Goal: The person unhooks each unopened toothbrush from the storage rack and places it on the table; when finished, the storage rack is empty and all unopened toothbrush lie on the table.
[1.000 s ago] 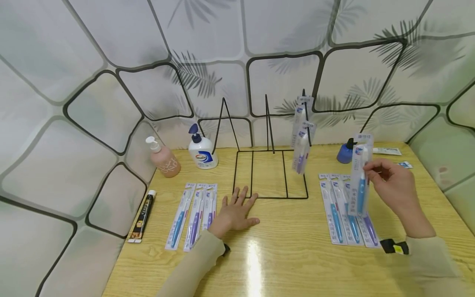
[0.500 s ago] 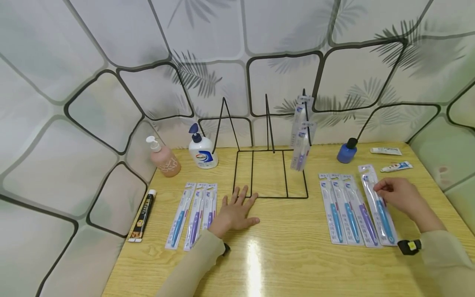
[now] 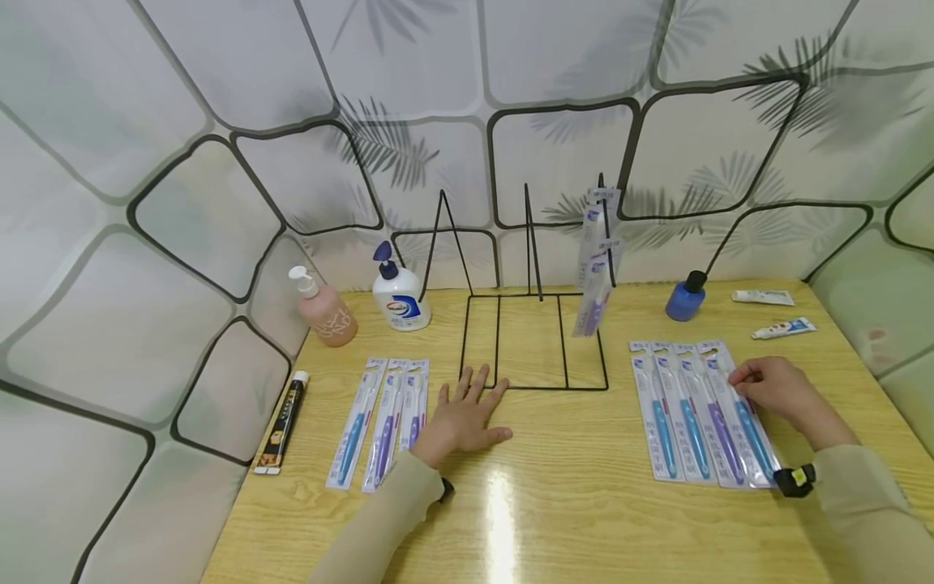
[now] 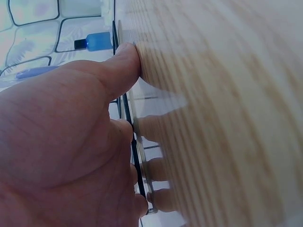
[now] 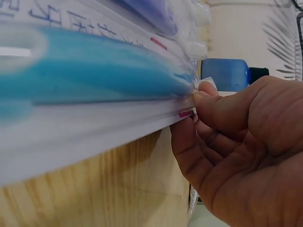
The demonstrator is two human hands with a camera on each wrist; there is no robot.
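My right hand (image 3: 777,393) pinches the edge of a packaged blue toothbrush (image 3: 751,430) at the right end of a row of packs on the table. In the right wrist view, thumb and fingers hold the edge of this pack (image 5: 104,71). Beside it lie a packaged purple toothbrush (image 3: 718,422) and two blue ones. Flat on the table, my left hand (image 3: 463,422) has its fingers spread, fingertips at the front bar of a black wire rack (image 3: 533,388). Two packaged toothbrushes (image 3: 594,292) hang on the rack's right hook.
Three more toothbrush packs (image 3: 385,430) lie left of the left hand. A black toothpaste tube (image 3: 280,426), a pink pump bottle (image 3: 327,316) and a white pump bottle (image 3: 401,300) stand or lie further left. Behind the right hand are a blue bottle (image 3: 686,298) and two small tubes (image 3: 784,328).
My right hand has lowered the packaged blue toothbrush onto the table, then shifted it left against the row. The left hand has stayed in place.
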